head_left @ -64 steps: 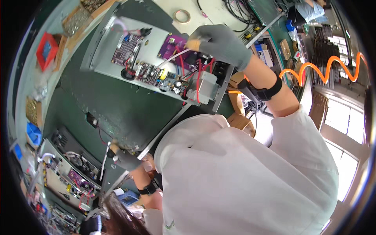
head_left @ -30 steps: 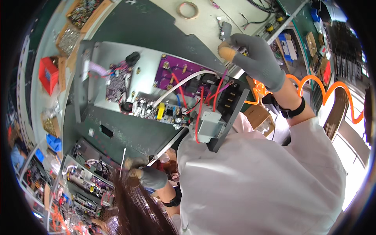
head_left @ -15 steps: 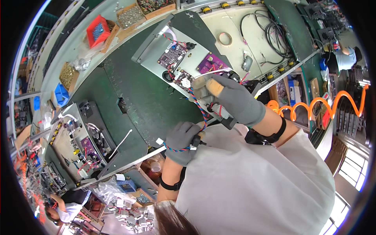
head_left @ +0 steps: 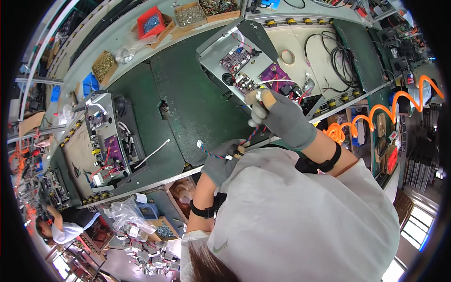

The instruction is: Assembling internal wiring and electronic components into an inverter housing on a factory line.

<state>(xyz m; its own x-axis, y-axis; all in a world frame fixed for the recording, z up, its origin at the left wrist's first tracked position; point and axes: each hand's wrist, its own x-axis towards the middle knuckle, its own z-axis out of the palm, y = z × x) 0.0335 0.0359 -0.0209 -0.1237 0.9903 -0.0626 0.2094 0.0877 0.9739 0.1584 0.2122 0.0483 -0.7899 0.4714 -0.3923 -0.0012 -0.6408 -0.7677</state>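
Observation:
Both my hands wear grey gloves with bare-looking tan fingertip patches. My left hand (head_left: 222,164) is closed on a twisted red, blue and black wire harness (head_left: 213,155) by the bench's near edge. One white plug (head_left: 200,144) of the harness sticks out past that hand. My right hand (head_left: 282,117) is up and to the right, its fingers pinched on the harness, with a small white piece at the fingertips. Just beyond it lies an open grey metal housing (head_left: 213,54) carrying dark circuit boards (head_left: 236,58) and a purple board (head_left: 275,73).
A second open housing (head_left: 106,136) stands at the left. Along the back are a red bin (head_left: 151,22), a blue bin (head_left: 90,83) and boxes of small hardware. Black cable (head_left: 336,61) and a tape roll (head_left: 287,57) lie right; an orange coiled hose (head_left: 399,105) hangs there. Another person sits lower left.
The view has swung, so the bench and housings appear farther right. My right hand has come away from the housing boards, and the harness plug by my left hand now points up.

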